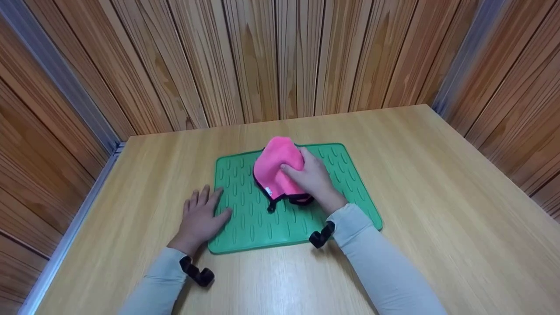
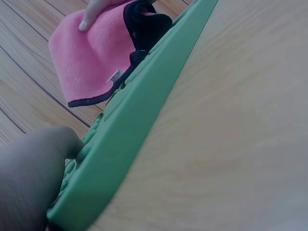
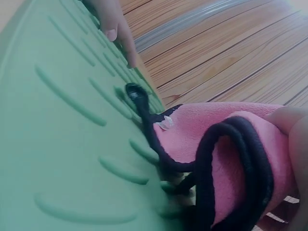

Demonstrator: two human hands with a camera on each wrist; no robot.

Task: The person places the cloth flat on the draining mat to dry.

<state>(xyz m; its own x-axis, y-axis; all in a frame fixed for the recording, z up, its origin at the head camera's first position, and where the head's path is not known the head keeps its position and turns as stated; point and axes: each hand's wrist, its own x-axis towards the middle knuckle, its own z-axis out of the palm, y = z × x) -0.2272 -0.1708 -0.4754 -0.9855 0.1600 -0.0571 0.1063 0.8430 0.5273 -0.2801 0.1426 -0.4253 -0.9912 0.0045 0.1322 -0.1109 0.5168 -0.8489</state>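
Note:
A pink cloth [image 1: 276,164] with black edging, a small white tag and a black hanging loop is bunched up in my right hand [image 1: 316,177], thumb on top of it. Underneath lies a green rubbery mat [image 1: 245,232] covered in raised oval ridges. The cloth's loop hangs down to the mat in the right wrist view. My left hand [image 1: 201,218] lies with fingers spread at the mat's left edge, its thumb on the ridged surface. In the left wrist view, that thumb [image 2: 53,144] touches the mat's rim. The fingers of my right hand behind the cloth are hidden.
The mat lies on a light wooden table [image 1: 437,210]. A wood-plank wall [image 1: 262,61] stands behind the table's far edge, with more planked walls at left and right. Black straps with small mounts [image 1: 199,273] sit on both wrists.

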